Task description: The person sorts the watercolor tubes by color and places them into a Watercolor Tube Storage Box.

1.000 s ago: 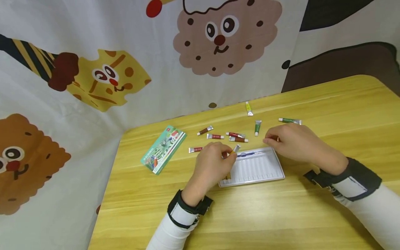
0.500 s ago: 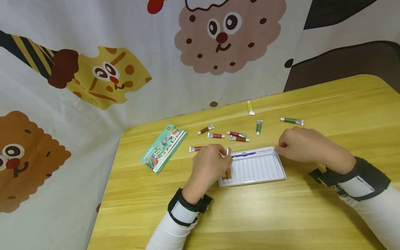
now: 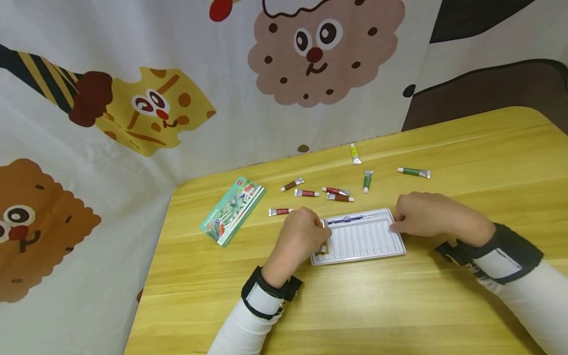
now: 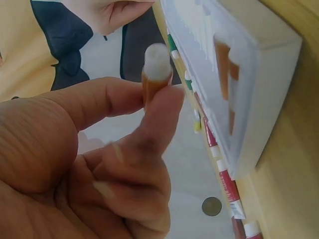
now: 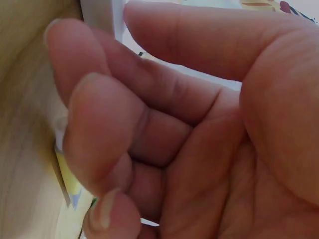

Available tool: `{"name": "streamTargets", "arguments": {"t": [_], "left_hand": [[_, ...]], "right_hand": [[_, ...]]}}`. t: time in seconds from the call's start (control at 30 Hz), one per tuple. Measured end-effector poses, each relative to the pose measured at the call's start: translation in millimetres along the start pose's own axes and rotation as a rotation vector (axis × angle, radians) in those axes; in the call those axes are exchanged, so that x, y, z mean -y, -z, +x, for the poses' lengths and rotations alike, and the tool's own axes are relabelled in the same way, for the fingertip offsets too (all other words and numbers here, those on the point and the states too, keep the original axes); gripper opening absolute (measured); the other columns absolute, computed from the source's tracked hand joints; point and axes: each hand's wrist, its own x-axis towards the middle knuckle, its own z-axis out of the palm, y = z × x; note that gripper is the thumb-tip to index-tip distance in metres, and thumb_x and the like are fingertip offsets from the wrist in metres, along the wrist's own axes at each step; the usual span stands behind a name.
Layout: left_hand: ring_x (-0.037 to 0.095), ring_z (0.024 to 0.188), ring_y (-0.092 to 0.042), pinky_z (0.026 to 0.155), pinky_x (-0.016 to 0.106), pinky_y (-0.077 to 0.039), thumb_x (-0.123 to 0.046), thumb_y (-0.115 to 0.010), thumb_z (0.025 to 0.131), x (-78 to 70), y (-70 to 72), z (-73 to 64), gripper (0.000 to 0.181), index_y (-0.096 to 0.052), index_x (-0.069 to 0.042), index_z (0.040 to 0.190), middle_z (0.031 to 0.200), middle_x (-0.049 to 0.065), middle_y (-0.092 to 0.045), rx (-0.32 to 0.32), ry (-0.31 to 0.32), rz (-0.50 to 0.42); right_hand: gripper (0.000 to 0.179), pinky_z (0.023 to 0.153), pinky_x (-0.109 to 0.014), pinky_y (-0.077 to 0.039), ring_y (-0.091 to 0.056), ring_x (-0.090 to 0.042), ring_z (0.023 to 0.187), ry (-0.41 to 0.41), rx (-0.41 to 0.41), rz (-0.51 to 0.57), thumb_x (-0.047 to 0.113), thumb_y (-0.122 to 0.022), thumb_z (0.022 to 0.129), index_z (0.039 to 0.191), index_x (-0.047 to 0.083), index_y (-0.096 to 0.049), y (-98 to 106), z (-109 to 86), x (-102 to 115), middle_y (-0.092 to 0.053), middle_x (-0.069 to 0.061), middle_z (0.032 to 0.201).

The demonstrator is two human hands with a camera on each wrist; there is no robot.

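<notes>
My left hand (image 3: 301, 234) is over the left end of a white plastic tray (image 3: 364, 241) with narrow slots. Between its thumb and finger it pinches an orange-brown paint tube (image 4: 149, 84), white cap toward the camera in the left wrist view. Brownish tubes (image 4: 222, 69) lie in the tray's leftmost slots. A blue-handled paintbrush (image 3: 348, 219) lies along the tray's back groove. My right hand (image 3: 428, 214) holds the tray's right end, thumb over the rim; in the right wrist view its other fingers are curled beside the tray's wall (image 5: 102, 20).
Behind the tray lie loose paint tubes: a yellow tube (image 3: 355, 154), green tubes (image 3: 414, 172) and several red and brown tubes (image 3: 307, 193). A green printed box (image 3: 232, 212) lies to the left. A patterned curtain (image 3: 248, 133) hangs along the table's back edge.
My left hand has brought the paint tube left and down to the tray's left end. My right hand has moved from behind the tray's corner to its right rim.
</notes>
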Motion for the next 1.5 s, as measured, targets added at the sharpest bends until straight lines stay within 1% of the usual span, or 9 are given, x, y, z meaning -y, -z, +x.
{"name": "streamTargets", "arguments": {"t": [0.2, 0.43, 0.53, 0.77, 0.9, 1.03, 1.23, 1.37, 1.5], "left_hand": [[0.010, 0.039, -0.037, 0.038, 0.024, -0.023, -0.011, -0.075, 0.094, 2.4, -3.8, 4.1, 0.049, -0.051, -0.012, 0.051, 0.044, -0.006, -0.042, 0.062, 0.034, -0.033], [0.010, 0.039, -0.035, 0.039, 0.024, -0.024, -0.012, -0.074, 0.093, 7.3, -7.4, 9.4, 0.049, -0.049, -0.011, 0.051, 0.045, -0.005, -0.040, 0.098, 0.039, -0.007], [0.011, 0.039, -0.035, 0.039, 0.025, -0.024, -0.013, -0.074, 0.093, 10.1, -9.7, 12.1, 0.048, -0.052, -0.011, 0.050, 0.044, -0.006, -0.040, 0.116, 0.044, 0.009], [0.010, 0.040, -0.034, 0.040, 0.025, -0.023, -0.015, -0.074, 0.090, 11.9, -13.6, 13.2, 0.048, -0.050, -0.012, 0.049, 0.044, -0.008, -0.035, 0.132, 0.019, 0.055], [0.010, 0.040, -0.036, 0.040, 0.025, -0.025, -0.014, -0.074, 0.090, 12.7, -15.9, 13.6, 0.048, -0.049, -0.013, 0.050, 0.045, -0.008, -0.035, 0.140, 0.022, 0.061], [0.010, 0.041, -0.039, 0.040, 0.025, -0.027, -0.016, -0.077, 0.092, 12.7, -15.7, 13.2, 0.048, -0.052, -0.012, 0.051, 0.046, -0.007, -0.037, 0.143, 0.021, 0.054], [0.012, 0.047, -0.043, 0.044, 0.025, -0.030, -0.020, -0.082, 0.091, 11.6, -11.8, 11.3, 0.044, -0.059, -0.011, 0.055, 0.053, -0.005, -0.044, 0.161, -0.007, 0.086], [0.012, 0.050, -0.044, 0.045, 0.025, -0.031, -0.021, -0.084, 0.091, 11.0, -10.0, 10.6, 0.041, -0.063, -0.010, 0.058, 0.054, -0.004, -0.047, 0.182, -0.015, 0.103], [0.012, 0.052, -0.046, 0.046, 0.025, -0.032, -0.022, -0.085, 0.091, 11.5, -9.9, 11.2, 0.037, -0.067, -0.008, 0.061, 0.055, -0.003, -0.049, 0.188, -0.026, 0.120]], "right_hand": [[0.030, 0.053, -0.029, -0.031, -0.042, -0.010, 0.053, 0.003, 0.031, 0.028, 0.024, -0.072, 0.099, 0.071, 0.016, -0.066, -1, 2.4, 0, -0.045, 0.006, 0.059], [0.025, 0.053, -0.029, -0.032, -0.044, -0.012, 0.053, -0.009, 0.053, 0.048, 0.022, -0.071, 0.100, 0.076, 0.015, -0.070, 0, 3.5, 2, -0.050, 0.004, 0.060], [0.025, 0.053, -0.029, -0.032, -0.045, -0.012, 0.054, -0.009, 0.053, 0.050, 0.022, -0.071, 0.100, 0.076, 0.015, -0.070, 1, 3.4, 3, -0.050, 0.004, 0.061], [0.026, 0.053, -0.029, -0.032, -0.044, -0.012, 0.053, -0.003, 0.041, 0.049, 0.021, -0.072, 0.099, 0.074, 0.016, -0.069, 0, 2.5, 2, -0.049, 0.004, 0.060], [0.025, 0.053, -0.029, -0.032, -0.044, -0.012, 0.054, -0.004, 0.041, 0.054, 0.021, -0.072, 0.099, 0.075, 0.015, -0.070, 0, 2.6, 2, -0.049, 0.004, 0.060], [0.024, 0.053, -0.029, -0.032, -0.044, -0.012, 0.054, -0.004, 0.043, 0.053, 0.020, -0.072, 0.099, 0.075, 0.015, -0.070, 0, 2.7, 2, -0.049, 0.004, 0.060], [0.025, 0.053, -0.029, -0.032, -0.044, -0.011, 0.053, -0.001, 0.050, 0.046, 0.020, -0.071, 0.099, 0.075, 0.015, -0.069, 2, 2.0, 3, -0.050, 0.004, 0.060], [0.027, 0.054, -0.029, -0.033, -0.045, -0.011, 0.054, 0.007, 0.055, 0.041, 0.022, -0.071, 0.100, 0.073, 0.016, -0.068, 3, 1.5, 2, -0.052, 0.004, 0.060], [0.026, 0.054, -0.029, -0.033, -0.045, -0.011, 0.054, 0.022, 0.067, 0.047, 0.022, -0.071, 0.100, 0.074, 0.016, -0.069, 4, 1.4, -1, -0.053, 0.005, 0.060]]}}
